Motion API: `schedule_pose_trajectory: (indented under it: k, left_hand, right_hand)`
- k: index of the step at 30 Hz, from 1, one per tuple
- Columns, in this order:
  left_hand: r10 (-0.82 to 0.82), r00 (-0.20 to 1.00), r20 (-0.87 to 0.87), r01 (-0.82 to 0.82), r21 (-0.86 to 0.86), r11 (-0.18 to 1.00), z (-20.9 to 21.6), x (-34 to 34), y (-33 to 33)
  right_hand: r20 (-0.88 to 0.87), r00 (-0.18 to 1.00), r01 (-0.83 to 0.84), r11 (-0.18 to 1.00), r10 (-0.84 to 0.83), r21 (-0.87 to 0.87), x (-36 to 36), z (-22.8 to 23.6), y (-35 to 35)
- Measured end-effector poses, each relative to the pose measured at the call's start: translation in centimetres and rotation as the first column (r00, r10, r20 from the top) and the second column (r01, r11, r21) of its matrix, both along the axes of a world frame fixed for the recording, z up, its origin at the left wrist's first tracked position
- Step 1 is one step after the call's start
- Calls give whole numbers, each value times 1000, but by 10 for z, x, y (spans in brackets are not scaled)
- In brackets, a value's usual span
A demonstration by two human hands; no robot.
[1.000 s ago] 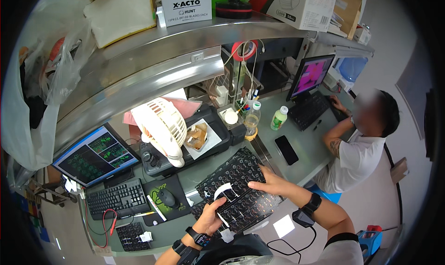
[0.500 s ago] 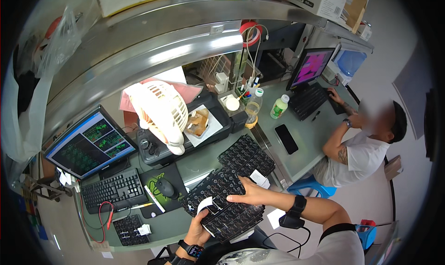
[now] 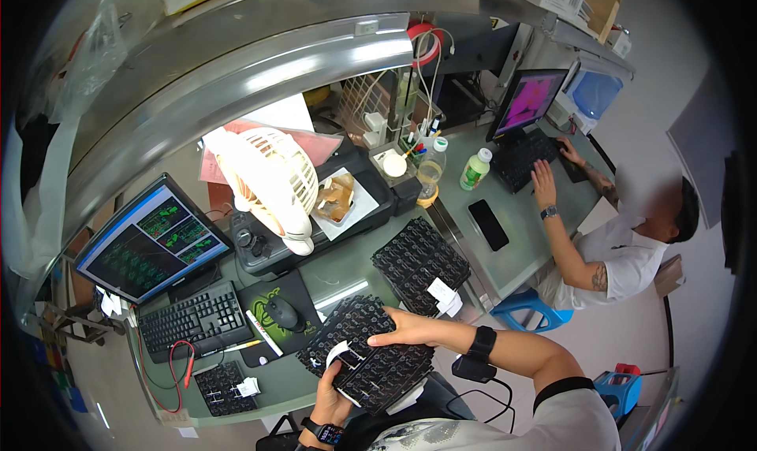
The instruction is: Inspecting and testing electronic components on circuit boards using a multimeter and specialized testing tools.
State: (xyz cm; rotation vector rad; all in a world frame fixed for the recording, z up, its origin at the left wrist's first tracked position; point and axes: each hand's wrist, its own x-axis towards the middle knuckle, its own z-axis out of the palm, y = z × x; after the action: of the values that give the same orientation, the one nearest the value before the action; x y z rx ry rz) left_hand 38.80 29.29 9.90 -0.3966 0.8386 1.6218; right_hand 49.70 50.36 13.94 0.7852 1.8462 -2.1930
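Note:
Near the front edge of the desk, I hold a stack of black circuit boards (image 3: 359, 352) tilted between both hands. My left hand (image 3: 330, 396) grips its lower left edge, thumb on top by a curled white paper strip (image 3: 337, 352). My right hand (image 3: 408, 329) clasps the upper right edge, thumb lying across the top board and the other fingers partly hidden. Just beyond it, a second pile of black circuit boards (image 3: 418, 262) lies on the desk with white paper slips (image 3: 445, 295) on its near corner. A smaller black board (image 3: 222, 388) lies at the left.
A monitor (image 3: 158, 238), keyboard (image 3: 193, 321) and mouse (image 3: 284, 314) stand to the left. Behind are a white fan (image 3: 272, 175) and a black machine (image 3: 355, 199). On the right, a seated co-worker reaches to another keyboard (image 3: 524, 159), near a phone (image 3: 488, 225) and bottles (image 3: 475, 169).
The held stack and both hands have shifted slightly left and toward me, opening a gap from the pile behind. The co-worker's nearer hand has come down to the keyboard.

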Motion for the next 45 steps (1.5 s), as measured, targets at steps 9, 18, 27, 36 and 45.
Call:
schedule_pose_trajectory:
  k: [9, 18, 27, 36, 45]
  left_hand:
    - [89, 995, 40, -88, -43, 995, -8, -4, -6]
    - [95, 995, -7, -95, -56, 994, -19, -4, -8]
    - [-6, 976, -217, -48, -242, 969, -11, -5, -13]
    - [-284, 700, -655, 15, -385, 923, -12, 7, -8]
    - [-95, 916, -391, -83, -414, 907, -10, 0, -8]
  right_hand:
    - [-4, 999, -46, 999, 46, -17, -18, -59, -4]
    - [14, 999, -49, 997, 48, 65, -16, -50, -4]
    - [-104, 992, -50, 983, 69, 176, -17, -74, -9]
    - [-3, 999, -53, 989, 54, 141, -11, -69, 0]
    - [4, 994, -111, 983, 111, 148, -12, -68, -2]
